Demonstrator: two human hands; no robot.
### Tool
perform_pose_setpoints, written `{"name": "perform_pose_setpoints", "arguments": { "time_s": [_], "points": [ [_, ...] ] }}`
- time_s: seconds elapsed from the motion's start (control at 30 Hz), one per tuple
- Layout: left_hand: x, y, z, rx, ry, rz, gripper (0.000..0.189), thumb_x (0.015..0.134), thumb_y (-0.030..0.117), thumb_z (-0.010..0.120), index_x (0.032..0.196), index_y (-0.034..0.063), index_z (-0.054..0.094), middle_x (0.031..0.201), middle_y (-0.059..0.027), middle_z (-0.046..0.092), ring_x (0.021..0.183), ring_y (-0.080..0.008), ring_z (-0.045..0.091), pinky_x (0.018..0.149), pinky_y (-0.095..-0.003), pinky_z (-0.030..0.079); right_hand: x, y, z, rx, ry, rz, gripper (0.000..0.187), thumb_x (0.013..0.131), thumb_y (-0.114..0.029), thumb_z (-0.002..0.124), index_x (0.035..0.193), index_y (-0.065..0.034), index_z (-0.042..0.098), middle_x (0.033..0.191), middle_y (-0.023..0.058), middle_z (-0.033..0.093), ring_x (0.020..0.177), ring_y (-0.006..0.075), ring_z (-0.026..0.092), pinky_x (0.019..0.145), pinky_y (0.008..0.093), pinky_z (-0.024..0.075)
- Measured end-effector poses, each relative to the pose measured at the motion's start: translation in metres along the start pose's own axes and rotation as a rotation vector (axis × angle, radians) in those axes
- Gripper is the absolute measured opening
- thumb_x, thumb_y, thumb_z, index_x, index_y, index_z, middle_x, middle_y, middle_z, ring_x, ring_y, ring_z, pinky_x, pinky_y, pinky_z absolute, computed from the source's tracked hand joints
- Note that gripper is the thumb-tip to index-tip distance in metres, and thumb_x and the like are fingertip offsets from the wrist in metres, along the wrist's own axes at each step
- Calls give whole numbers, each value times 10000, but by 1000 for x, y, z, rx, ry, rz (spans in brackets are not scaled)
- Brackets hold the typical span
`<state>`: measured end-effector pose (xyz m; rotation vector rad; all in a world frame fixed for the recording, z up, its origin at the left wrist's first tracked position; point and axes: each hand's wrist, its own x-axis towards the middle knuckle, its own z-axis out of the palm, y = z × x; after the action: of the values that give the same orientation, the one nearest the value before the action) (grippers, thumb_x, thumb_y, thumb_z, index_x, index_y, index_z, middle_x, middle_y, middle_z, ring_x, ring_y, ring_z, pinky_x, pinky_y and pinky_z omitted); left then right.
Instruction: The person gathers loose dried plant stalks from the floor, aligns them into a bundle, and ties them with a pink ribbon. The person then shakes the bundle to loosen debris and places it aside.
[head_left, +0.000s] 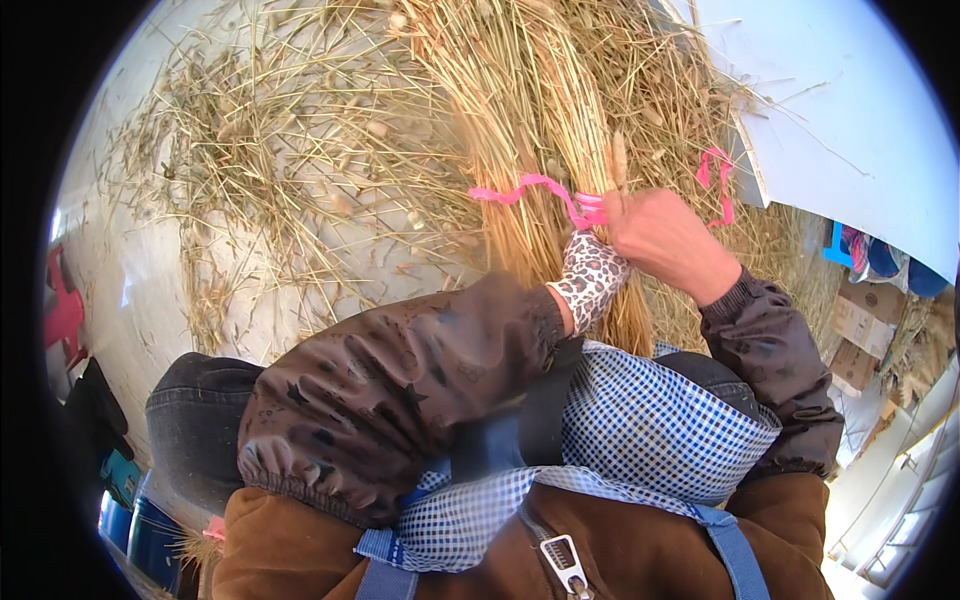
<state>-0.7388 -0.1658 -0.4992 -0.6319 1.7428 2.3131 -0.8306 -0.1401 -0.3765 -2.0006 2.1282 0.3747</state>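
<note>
A leopard-print glove covers my left hand (596, 274), which is closed around the lower stems of a bundle of dried grass (589, 127). Pink plastic ribbon (591, 210) is wrapped around this bundle just above the glove, with a loose wavy tail running left. My bare right hand (667, 232) is pinched at the right side of the wrap; its fingertips are partly hidden, but they appear to grip the ribbon. Immediately left lies another thick sheaf of stems (517, 255), passing under the ribbon tail. One fluffy seed head (619, 157) stands up beside my right fingers.
Loose straw (225, 142) litters the pale floor (255, 259) on the left. Another pink strip (725, 187) rests on straw at right, near a white board's edge (750, 161). Cardboard boxes (862, 322) are stacked far right. A red plastic stool (64, 307) stands far left.
</note>
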Motion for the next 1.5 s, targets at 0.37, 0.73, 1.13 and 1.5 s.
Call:
{"name": "perform_pose_setpoints", "arguments": {
  "time_s": [0.37, 0.73, 1.13, 1.5],
  "points": [
    [3, 0, 3, -417, -16, -160, 313, 838, 39, 581, 1134, 36, 476, 971, -65, 595, 890, -155, 578, 735, -294, 481, 12, 7, -2, 66, -6, -33, 158, 725, -82, 575, 709, -6, 437, 468, 84, 450, 409, 249, 508, 419, 365, 404],
    [20, 17, -2, -6, -243, -215, 140, 837, 75, 600, 964, 22, 574, 858, -72, 612, 770, -168, 590, 635, -272, 496, -14, 7, -8, 137, -55, 147, 130, 810, -121, 560, 753, -29, 487, 587, 116, 505, 516, 238, 566, 447, 361, 434],
    [-21, 49, -10, -323, 92, -319, 451, 775, 160, 716, 1062, -52, 442, 840, -78, 582, 739, -169, 577, 628, -272, 499, -42, 45, -8, 628, 265, 873, 260, 893, -259, 504, 832, -7, 521, 538, 132, 521, 507, 283, 564, 469, 362, 416],
    [-30, 41, -7, -188, -27, -299, 495, 802, 203, 675, 1131, -68, 422, 883, -113, 595, 749, -188, 596, 550, -279, 506, 22, -13, -2, 400, -11, 361, 120, 759, -141, 558, 713, -31, 563, 585, 117, 565, 513, 278, 592, 457, 387, 441]
  ]
}}
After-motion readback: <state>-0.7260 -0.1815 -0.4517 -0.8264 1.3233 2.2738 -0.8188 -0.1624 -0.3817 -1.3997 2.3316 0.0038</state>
